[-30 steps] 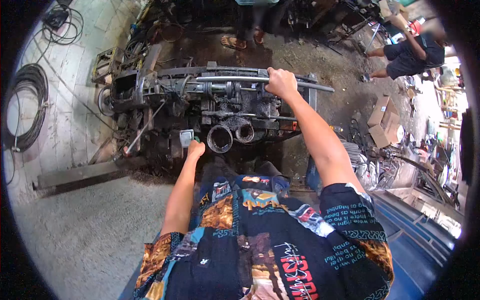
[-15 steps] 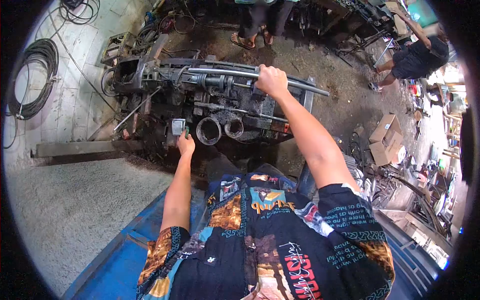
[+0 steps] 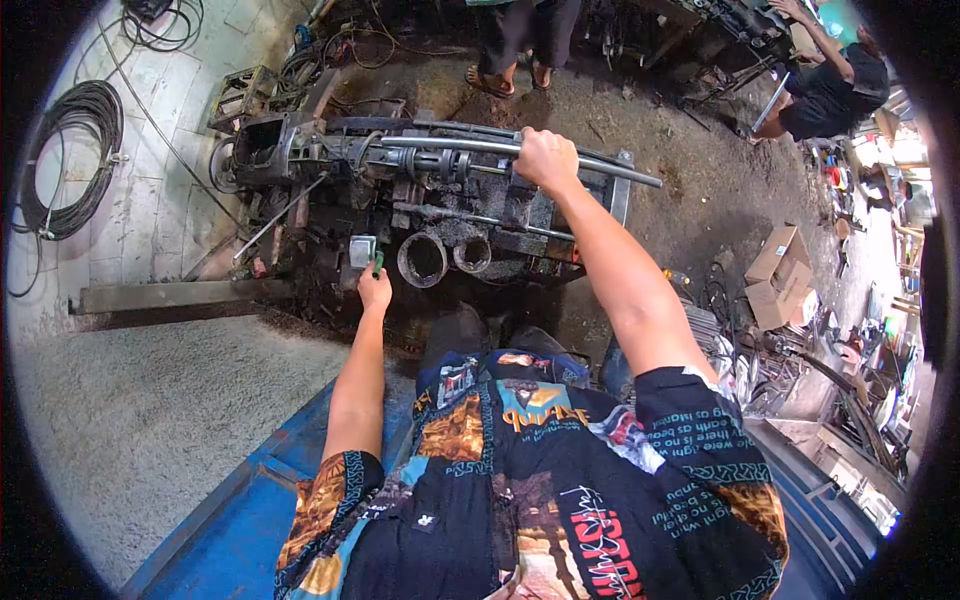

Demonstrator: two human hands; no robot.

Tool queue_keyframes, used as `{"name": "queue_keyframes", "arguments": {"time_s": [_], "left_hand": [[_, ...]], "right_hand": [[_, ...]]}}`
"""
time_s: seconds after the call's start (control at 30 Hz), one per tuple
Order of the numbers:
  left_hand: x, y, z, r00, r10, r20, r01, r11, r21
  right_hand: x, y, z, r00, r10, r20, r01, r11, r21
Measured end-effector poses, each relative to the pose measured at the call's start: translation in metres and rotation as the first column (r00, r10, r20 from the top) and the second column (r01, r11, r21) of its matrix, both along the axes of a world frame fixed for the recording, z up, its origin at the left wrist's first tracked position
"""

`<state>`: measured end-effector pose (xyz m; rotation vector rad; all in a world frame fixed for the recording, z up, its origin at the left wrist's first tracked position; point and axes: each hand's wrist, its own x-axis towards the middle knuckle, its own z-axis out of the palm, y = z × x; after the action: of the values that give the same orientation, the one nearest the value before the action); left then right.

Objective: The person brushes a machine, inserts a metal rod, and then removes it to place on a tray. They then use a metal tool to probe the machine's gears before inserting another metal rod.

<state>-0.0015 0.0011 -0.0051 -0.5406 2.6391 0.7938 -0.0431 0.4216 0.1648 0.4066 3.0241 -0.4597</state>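
My right hand (image 3: 547, 160) is wrapped around a long bright metal bar (image 3: 450, 146) that runs across the top of a greasy machine (image 3: 315, 150). The bar's right part extends past my fist. Lower down, my left hand (image 3: 374, 291) closes around a small green handle (image 3: 378, 264), beside a square grey box (image 3: 362, 251) on the machine's near side. Just right of that hand are a larger metal ring (image 3: 422, 261) and a smaller ring (image 3: 472, 255), both with dark openings. What the green handle joins to is hidden.
Coiled black cable (image 3: 68, 160) lies on the tiles at left. A bystander's sandaled feet (image 3: 490, 82) are beyond the machine; another person (image 3: 836, 100) crouches at far right. An open cardboard box (image 3: 780, 277) and metal scrap lie right. Below left is a grey rough surface (image 3: 190, 430).
Both hands keep their grips, with little visible movement. The whole view has shifted slightly. At far right, the crouching person's arm and body have moved a little upward in the view.
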Motion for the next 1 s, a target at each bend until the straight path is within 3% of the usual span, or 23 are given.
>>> {"name": "queue_keyframes", "arguments": {"time_s": [0.23,0.43,0.6,1.0], "left_hand": [[0.003,-0.001,0.017,0.997,-0.076,-0.031,0.077,0.997,0.026],[-0.004,-0.013,0.019,0.987,-0.154,0.048,0.15,0.986,0.077],[-0.009,-0.02,0.024,0.946,-0.325,-0.005,0.324,0.944,0.063],[-0.011,-0.02,0.025,0.945,-0.326,-0.004,0.325,0.943,0.07]], "right_hand": [[-0.004,-0.007,0.001,0.999,-0.034,0.041,0.032,0.998,0.048],[-0.005,-0.004,-0.006,0.998,-0.032,0.047,0.028,0.996,0.09],[-0.003,-0.003,0.001,0.997,-0.034,0.074,0.029,0.998,0.062],[-0.002,-0.004,0.003,0.996,-0.064,0.063,0.059,0.996,0.073]]}}
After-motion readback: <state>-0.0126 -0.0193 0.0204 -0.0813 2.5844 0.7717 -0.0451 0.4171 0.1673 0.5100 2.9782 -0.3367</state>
